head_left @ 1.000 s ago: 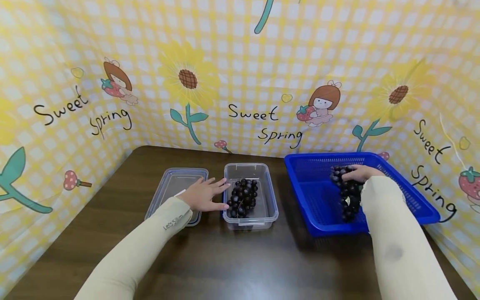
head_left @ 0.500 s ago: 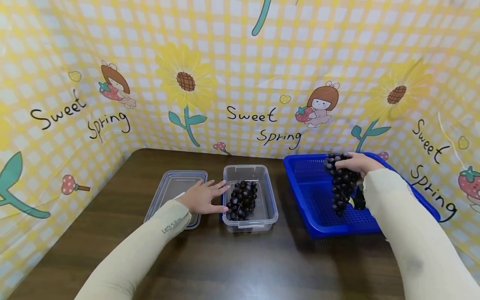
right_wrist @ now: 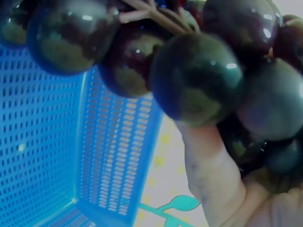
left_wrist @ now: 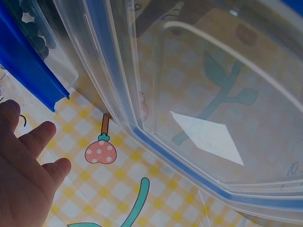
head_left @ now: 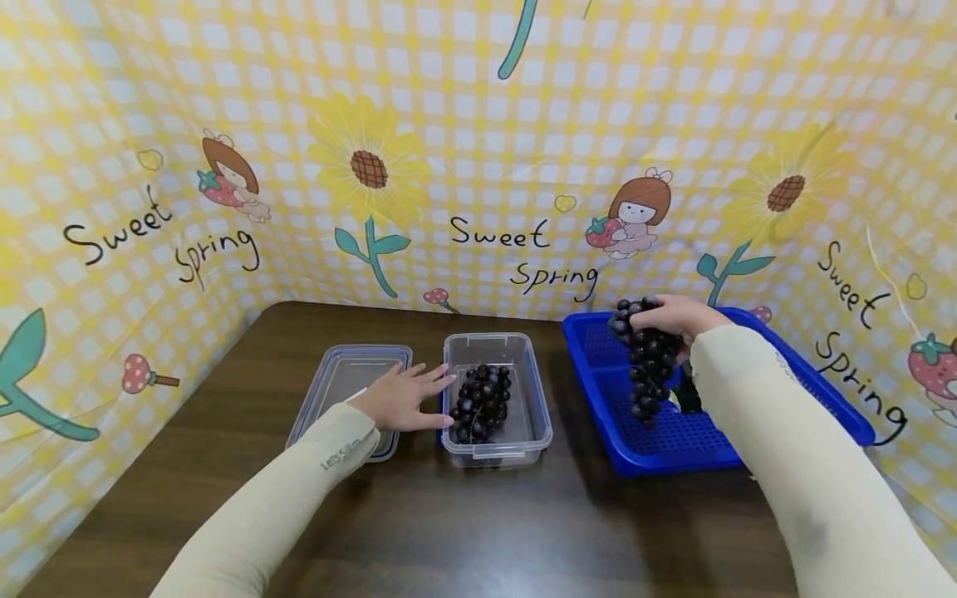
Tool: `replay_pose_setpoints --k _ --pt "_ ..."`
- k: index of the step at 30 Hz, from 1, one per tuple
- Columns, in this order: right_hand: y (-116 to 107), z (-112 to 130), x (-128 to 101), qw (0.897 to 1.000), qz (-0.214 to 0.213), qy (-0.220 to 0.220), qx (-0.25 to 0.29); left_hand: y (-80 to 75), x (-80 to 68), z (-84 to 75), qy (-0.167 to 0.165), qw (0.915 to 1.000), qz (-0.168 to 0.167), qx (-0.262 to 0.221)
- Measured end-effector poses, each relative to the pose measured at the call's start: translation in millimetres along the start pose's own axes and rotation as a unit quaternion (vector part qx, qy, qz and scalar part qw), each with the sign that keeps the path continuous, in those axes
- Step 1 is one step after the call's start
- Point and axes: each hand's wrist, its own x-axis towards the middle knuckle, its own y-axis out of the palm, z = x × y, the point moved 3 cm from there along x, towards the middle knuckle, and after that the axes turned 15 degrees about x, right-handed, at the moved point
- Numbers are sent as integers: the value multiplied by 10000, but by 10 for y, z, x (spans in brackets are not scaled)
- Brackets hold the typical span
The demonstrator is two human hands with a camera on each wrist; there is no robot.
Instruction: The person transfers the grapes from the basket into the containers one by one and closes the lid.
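Note:
My right hand (head_left: 673, 316) grips the top of a bunch of dark grapes (head_left: 646, 365) and holds it hanging above the blue basket (head_left: 598, 365). The right wrist view is filled by those grapes (right_wrist: 199, 80) with a finger (right_wrist: 213, 175) under them and the basket mesh (right_wrist: 47, 142) behind. My left hand (head_left: 404, 397) rests flat with straight fingers between the clear lid (head_left: 344, 382) and the clear container (head_left: 523, 432), its fingertips touching the container's left wall. A second grape bunch (head_left: 482, 400) lies inside the container. The left wrist view shows the lid (left_wrist: 199, 104) close up and my fingers (left_wrist: 28, 165).
The dark brown table (head_left: 478, 531) is walled on three sides by a yellow checked sheet printed with sunflowers (head_left: 478, 124). The basket stands at the table's right edge, against the back sheet. More dark grapes (head_left: 688, 399) show in the basket behind my right sleeve.
My right hand has lifted the grape bunch out of the basket and carried it up and to the left. The left hand has stayed by the container.

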Motion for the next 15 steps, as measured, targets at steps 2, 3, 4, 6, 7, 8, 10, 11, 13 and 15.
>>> replay_pose_setpoints --k 2,3,4,6,7,8,10,11,13,15 --pt "76 70 -15 10000 20 -34 -38 12 -5 -2 10 10000 -28 -3" --pt "122 110 -22 10000 29 -57 -61 15 -11 -2 4 10000 -39 -4" --pt "169 157 -30 9999 39 -92 -75 8 -16 2 3 10000 -57 -2" --pt "281 253 -41 9998 61 -157 -51 -7 -30 9 0 10000 -81 9" --pt "342 298 -40 9998 85 -179 -42 -13 -37 12 -3 10000 -82 16" --pt "404 343 -38 9997 109 -209 -34 -20 -43 14 -10 10000 -73 20" --pt "534 419 -17 9995 190 -256 42 -28 -49 14 2 10000 -85 45" --pt "597 453 -5 9993 213 -278 87 -30 -49 12 21 9999 -108 40" --pt "713 513 24 9990 244 -355 146 -34 -45 5 38 9999 -117 15" --pt "819 564 49 9984 236 -462 222 -33 -35 -4 47 9999 -105 7"
